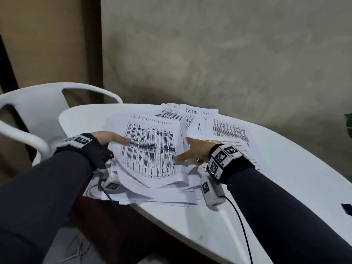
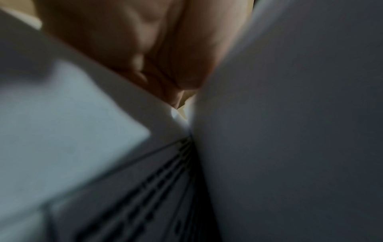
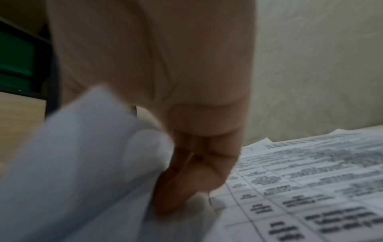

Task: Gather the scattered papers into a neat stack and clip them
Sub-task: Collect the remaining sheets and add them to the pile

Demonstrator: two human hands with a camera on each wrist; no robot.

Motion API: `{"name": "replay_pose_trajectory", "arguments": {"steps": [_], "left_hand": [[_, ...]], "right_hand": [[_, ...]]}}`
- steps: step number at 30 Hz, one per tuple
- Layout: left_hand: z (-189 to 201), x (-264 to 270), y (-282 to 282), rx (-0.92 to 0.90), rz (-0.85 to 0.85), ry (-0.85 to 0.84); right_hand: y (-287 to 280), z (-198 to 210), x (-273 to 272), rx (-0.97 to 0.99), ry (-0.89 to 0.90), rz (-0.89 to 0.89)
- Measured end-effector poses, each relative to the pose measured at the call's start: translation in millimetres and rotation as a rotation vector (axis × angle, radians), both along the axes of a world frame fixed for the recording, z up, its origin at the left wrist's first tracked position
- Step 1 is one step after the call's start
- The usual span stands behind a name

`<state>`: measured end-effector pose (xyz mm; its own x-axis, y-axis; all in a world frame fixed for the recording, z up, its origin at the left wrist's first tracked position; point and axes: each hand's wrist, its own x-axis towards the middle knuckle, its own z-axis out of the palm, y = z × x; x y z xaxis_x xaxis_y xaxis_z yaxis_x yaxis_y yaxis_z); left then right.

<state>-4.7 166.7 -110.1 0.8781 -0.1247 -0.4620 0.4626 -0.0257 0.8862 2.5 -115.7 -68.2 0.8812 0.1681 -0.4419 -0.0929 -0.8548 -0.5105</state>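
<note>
A curved bundle of printed table sheets (image 1: 150, 147) is lifted off the white table (image 1: 247, 206). My left hand (image 1: 112, 139) grips its left edge, thumb on top. In the left wrist view the fingers (image 2: 165, 49) lie between blurred sheets (image 2: 290, 131). My right hand (image 1: 192, 151) holds the bundle's right edge, thumb over the corner and fingers behind. Its fingers (image 3: 182, 180) press into paper, with a raised sheet (image 3: 82, 163) beside the palm. More loose sheets lie fanned at the back (image 1: 228, 130) and under the bundle near the front edge (image 1: 152, 195).
A white plastic chair (image 1: 38, 111) stands left of the table. A small black object (image 1: 347, 208) lies at the table's far right. A green leaf (image 1: 349, 124) shows at the right border. A plain wall runs behind, and cables hang from both wrists.
</note>
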Motion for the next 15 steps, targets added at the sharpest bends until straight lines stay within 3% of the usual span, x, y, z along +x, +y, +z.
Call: {"name": "replay_pose_trajectory", "arguments": {"steps": [4, 7, 10, 15], "left_hand": [[-2, 11, 12, 0.225, 0.005, 0.093], [-7, 15, 14, 0.3, -0.027, 0.087], [-10, 18, 15, 0.316, -0.025, 0.062], [-45, 49, 39, 0.235, -0.004, 0.06]], "right_hand": [[-21, 12, -2, -0.041, -0.096, -0.074], [-64, 9, -4, -0.432, -0.218, -0.138], [-91, -5, -13, -0.75, -0.167, -0.006], [-115, 13, -16, -0.631, 0.018, -0.015]]}}
